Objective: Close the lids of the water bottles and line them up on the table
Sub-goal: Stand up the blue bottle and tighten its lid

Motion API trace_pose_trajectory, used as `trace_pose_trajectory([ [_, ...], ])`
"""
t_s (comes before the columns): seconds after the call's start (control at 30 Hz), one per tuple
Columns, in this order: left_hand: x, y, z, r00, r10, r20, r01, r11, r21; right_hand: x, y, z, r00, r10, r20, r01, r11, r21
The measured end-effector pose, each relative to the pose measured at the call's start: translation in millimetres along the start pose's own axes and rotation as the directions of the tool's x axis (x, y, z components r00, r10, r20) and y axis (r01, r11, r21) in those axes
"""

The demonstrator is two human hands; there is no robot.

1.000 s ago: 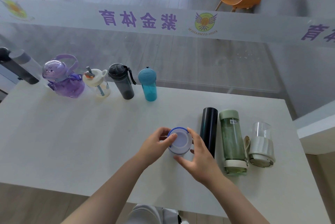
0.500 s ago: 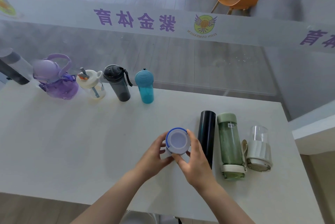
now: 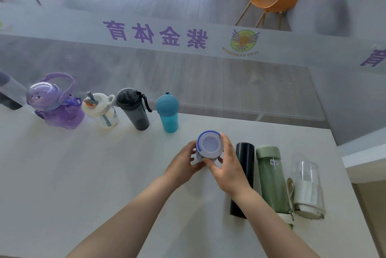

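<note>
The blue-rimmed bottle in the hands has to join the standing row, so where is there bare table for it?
Bare table lies right of the teal bottle, behind the black flask, which lies flat. The near left is bare too. It is crowded at the right, where the black flask, green bottle and clear bottle lie side by side.

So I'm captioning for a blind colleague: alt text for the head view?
Both hands, left hand and right hand, grip a blue-rimmed bottle above a white table. Five bottles stand along its far edge; three lie at the right.
</note>
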State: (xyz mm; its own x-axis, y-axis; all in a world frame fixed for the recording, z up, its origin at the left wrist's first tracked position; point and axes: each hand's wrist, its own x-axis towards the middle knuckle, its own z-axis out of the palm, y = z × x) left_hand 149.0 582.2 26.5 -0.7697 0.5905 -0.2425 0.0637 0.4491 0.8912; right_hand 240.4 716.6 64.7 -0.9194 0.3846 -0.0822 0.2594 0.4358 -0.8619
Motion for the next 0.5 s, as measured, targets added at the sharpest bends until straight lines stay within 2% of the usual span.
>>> trace_pose_trajectory([
  [0.23, 50, 0, -19, 0.998, -0.056, 0.023, 0.054, 0.994, 0.094, 55, -9, -4, 1.000, -0.009, 0.028, 0.009, 1.000, 0.009],
  [0.5, 85, 1, -32, 0.999, -0.048, 0.001, 0.048, 0.997, 0.067, 95, -13, -2, 1.000, -0.008, 0.026, 0.008, 1.000, -0.013],
])
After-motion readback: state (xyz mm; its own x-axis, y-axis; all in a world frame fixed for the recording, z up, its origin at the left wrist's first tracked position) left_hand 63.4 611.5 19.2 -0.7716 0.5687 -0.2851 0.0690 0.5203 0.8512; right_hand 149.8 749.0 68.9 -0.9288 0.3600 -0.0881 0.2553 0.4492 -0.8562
